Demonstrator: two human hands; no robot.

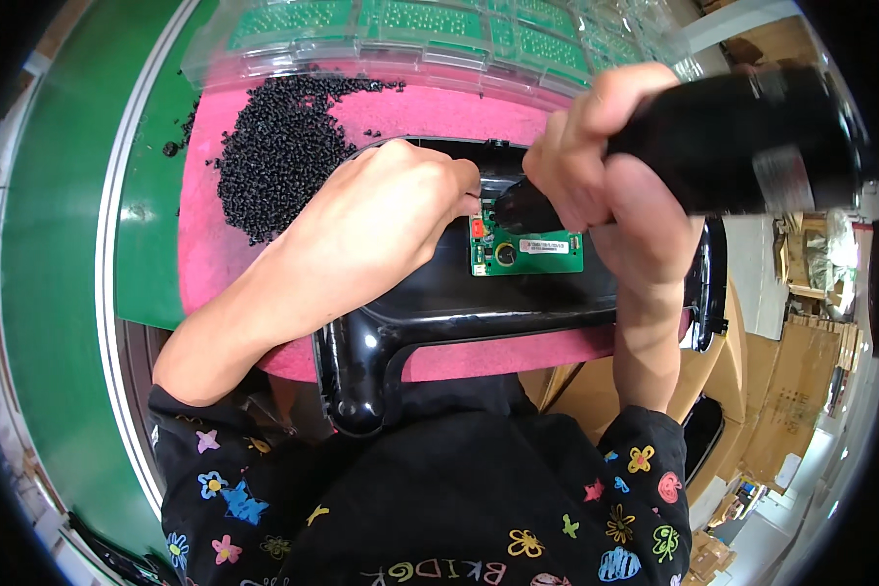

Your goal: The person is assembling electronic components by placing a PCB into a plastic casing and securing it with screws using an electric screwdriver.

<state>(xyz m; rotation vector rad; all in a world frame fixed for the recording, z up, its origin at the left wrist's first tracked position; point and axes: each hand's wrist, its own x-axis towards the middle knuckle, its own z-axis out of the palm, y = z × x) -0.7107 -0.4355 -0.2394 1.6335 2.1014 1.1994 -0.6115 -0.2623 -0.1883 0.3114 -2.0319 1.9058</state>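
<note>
A black power screwdriver (737,132) is gripped by my right hand (620,166), its nose slanting down to the left. The nose tip meets the upper left part of a green circuit board (547,262), which has a white label and a red connector. Under the board is a glossy black plastic housing (430,303) with a rounded leg at its near left. Just beside the board's upper left corner, my left hand (386,215) is closed in a pinch; whatever its fingertips may hold is hidden. The screwdriver's nose and my fingers cover the contact spot.
A heap of small black screws (278,156) lies to the left on the pink mat (200,264). Clear plastic trays with green boards (430,24) stand along the far side. A green table surface (151,244) borders the mat, and cardboard boxes (781,410) are at the right.
</note>
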